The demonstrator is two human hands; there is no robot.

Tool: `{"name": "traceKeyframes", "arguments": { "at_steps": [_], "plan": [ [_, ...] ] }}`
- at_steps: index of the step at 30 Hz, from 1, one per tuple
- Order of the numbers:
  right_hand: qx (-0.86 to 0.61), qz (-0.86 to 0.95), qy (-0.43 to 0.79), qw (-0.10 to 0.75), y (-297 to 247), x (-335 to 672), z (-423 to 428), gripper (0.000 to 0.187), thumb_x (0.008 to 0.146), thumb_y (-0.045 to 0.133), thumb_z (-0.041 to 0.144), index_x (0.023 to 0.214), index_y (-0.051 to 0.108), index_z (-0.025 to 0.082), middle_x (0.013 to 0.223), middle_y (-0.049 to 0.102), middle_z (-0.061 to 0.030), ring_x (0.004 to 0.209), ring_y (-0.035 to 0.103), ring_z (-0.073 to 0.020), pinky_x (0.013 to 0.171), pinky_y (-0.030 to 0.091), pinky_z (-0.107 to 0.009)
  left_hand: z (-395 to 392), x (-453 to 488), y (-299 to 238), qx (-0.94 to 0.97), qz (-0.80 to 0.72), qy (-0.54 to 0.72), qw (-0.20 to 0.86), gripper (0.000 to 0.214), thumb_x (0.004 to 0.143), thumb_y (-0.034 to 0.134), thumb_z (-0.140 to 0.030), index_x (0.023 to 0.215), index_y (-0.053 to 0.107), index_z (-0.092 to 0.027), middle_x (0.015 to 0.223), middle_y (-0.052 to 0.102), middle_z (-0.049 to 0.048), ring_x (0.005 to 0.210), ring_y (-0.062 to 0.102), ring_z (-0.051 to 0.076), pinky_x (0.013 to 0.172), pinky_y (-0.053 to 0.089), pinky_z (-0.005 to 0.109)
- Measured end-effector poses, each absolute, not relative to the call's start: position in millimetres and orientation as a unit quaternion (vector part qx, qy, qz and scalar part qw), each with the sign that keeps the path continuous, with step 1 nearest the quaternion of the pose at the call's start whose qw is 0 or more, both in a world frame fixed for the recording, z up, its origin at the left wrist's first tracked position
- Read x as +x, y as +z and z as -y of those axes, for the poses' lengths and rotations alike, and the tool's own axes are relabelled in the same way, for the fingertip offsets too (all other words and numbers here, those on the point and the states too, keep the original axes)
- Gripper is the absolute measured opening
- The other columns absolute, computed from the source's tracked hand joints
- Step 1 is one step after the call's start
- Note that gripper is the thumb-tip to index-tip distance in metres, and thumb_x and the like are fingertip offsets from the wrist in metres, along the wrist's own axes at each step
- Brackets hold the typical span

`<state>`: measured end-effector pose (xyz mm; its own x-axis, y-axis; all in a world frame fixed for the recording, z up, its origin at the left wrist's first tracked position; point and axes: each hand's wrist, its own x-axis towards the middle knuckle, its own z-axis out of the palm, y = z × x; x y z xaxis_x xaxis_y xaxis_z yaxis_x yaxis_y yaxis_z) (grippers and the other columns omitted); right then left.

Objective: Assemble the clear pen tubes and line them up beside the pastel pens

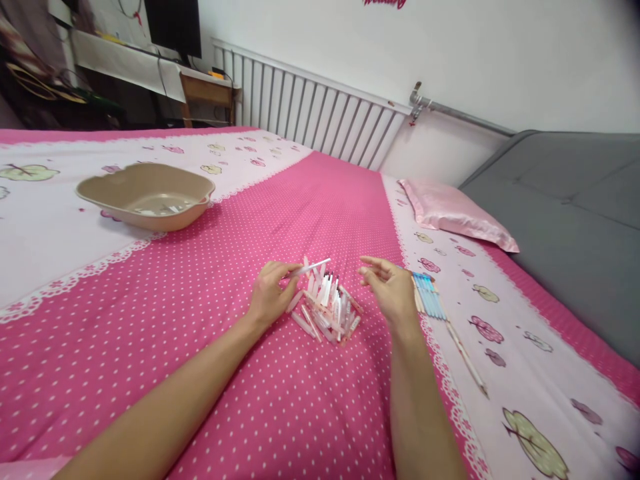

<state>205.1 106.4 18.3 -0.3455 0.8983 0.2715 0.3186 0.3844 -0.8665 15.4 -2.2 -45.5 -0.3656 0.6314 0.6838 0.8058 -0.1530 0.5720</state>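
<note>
Between my hands lies a loose pile of pens and clear pinkish pen caps or barrels [327,310] on the pink bedspread. My left hand [271,293] pinches a slim white pen [315,266] between thumb and fingers, over the pile's far left side. The pen points away to the right. My right hand [387,290] hovers right of the pile, fingers apart and nothing in them. Just beyond its wrist, a row of blue pens [429,297] lies side by side. A single white pen [467,358] rests on the bed nearer to me.
A beige plastic basin [145,200] with a few small pieces inside stands at the left. A pink pillow [455,215] lies by the grey headboard [565,193]. Behind the bed are a white radiator [310,107] and a desk [130,63] with a monitor [173,27].
</note>
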Motion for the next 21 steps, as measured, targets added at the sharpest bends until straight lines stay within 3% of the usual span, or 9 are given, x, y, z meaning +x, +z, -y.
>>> {"name": "traceKeyframes", "arguments": {
  "at_steps": [4, 8, 15, 21],
  "plan": [
    [-0.477, 0.813, 0.258, 0.210, -0.1, 215.6, -122.8, 0.032, 0.074, 0.057, 0.020, 0.105, 0.066, 0.018, 0.093, 0.070, -0.0075, 0.085, 0.065, -0.0179, 0.078, 0.047, -0.029, 1.1, 13.4, -48.1, -0.545, 0.655, -0.517, 0.081, 0.019, 0.076, 0.055, -0.016, 0.092, 0.065, -0.017, 0.082, 0.067, 0.0037, 0.078, 0.058, 0.016, 0.072, 0.047, 0.030],
    [-0.504, 0.833, 0.210, 0.091, -15.8, 214.5, -128.3, 0.036, 0.073, 0.060, 0.020, 0.108, 0.064, 0.018, 0.095, 0.070, -0.0066, 0.087, 0.064, -0.0176, 0.072, 0.045, -0.024, 0.8, 12.8, -48.6, -0.547, 0.659, -0.510, 0.075, 0.020, 0.075, 0.055, -0.016, 0.092, 0.065, -0.017, 0.081, 0.067, 0.0034, 0.077, 0.058, 0.016, 0.072, 0.047, 0.030],
    [-0.513, 0.835, 0.195, 0.048, -25.5, 206.6, -126.0, 0.014, 0.071, 0.060, 0.021, 0.083, 0.068, 0.020, 0.077, 0.070, -0.0045, 0.070, 0.063, -0.0165, 0.058, 0.039, -0.023, -0.2, 12.5, -50.3, -0.550, 0.658, -0.510, 0.068, 0.019, 0.074, 0.055, -0.016, 0.091, 0.066, -0.016, 0.079, 0.066, 0.0032, 0.075, 0.058, 0.015, 0.070, 0.047, 0.029],
    [-0.513, 0.835, 0.191, 0.061, -22.7, 205.4, -124.8, 0.025, 0.078, 0.053, 0.024, 0.101, 0.062, 0.018, 0.089, 0.070, -0.0064, 0.078, 0.063, -0.0166, 0.061, 0.040, -0.023, 0.5, 13.2, -48.9, -0.546, 0.665, -0.507, 0.055, 0.020, 0.075, 0.055, -0.016, 0.092, 0.066, -0.016, 0.080, 0.066, 0.0038, 0.075, 0.058, 0.015, 0.069, 0.047, 0.029]
  ]
}}
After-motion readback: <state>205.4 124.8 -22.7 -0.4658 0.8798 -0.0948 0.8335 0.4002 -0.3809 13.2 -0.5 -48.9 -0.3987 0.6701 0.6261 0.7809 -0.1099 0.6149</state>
